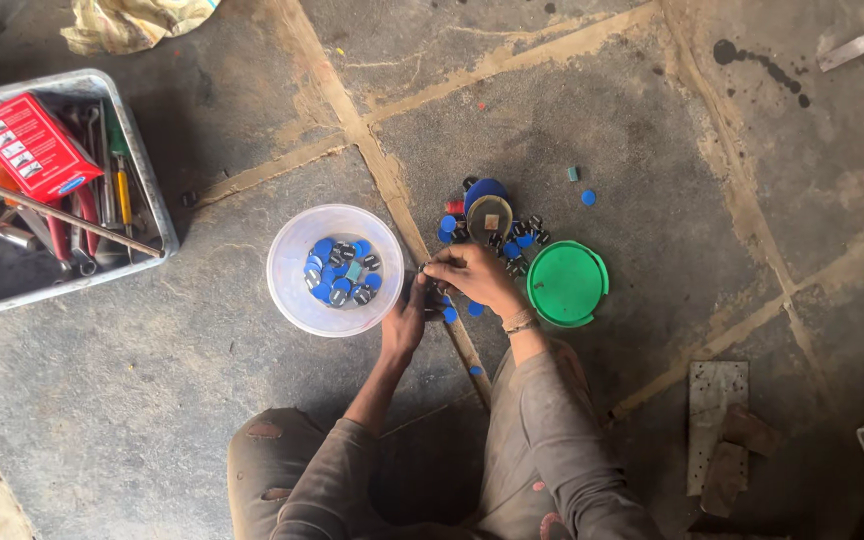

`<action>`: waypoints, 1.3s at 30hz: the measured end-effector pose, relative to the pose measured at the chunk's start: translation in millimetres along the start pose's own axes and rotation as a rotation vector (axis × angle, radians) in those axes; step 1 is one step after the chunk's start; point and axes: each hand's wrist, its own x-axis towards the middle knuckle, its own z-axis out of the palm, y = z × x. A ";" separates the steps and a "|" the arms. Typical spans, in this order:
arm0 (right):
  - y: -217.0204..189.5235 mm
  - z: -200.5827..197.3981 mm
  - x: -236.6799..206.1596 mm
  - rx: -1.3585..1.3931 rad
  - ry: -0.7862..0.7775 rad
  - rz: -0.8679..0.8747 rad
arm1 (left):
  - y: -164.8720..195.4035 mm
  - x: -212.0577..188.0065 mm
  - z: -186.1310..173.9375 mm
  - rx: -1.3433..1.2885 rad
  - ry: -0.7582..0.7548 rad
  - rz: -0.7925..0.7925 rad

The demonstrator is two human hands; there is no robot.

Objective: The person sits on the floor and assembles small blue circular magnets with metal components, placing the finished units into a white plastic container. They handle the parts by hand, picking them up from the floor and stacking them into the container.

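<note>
My left hand (405, 318) and my right hand (470, 273) meet just right of a white plastic bowl (292, 292). Together they pinch a small dark part (424, 270) between the fingertips. Inside the bowl lie several blue discs and small dark parts (342, 272). On the concrete floor beyond my right hand is a heap of more blue discs and dark pieces (497, 228). A green round lid (566, 283) rests to the right of my right wrist. Loose blue discs (449, 314) lie under my hands.
A grey metal tray (157, 195) of tools holding a red box (30, 146) stands at the left. A crumpled cloth (127, 22) lies at the top. Metal plates and scraps (717, 425) sit at the lower right. My knees fill the bottom middle.
</note>
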 end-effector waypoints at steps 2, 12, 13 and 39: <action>-4.4 -0.8 -1.3 0.031 -0.020 0.026 | -0.2 -1.9 0.3 -0.061 0.000 -0.031; 1.0 -0.8 1.9 -0.160 -0.001 -0.087 | -2.0 -3.4 1.8 -0.240 -0.026 -0.044; 1.6 -0.4 2.0 -0.170 0.012 -0.087 | -0.9 -2.9 3.2 -0.258 -0.003 -0.033; -29.5 -20.9 -2.4 0.184 0.518 -0.260 | -4.0 -0.2 3.3 0.353 -0.044 0.077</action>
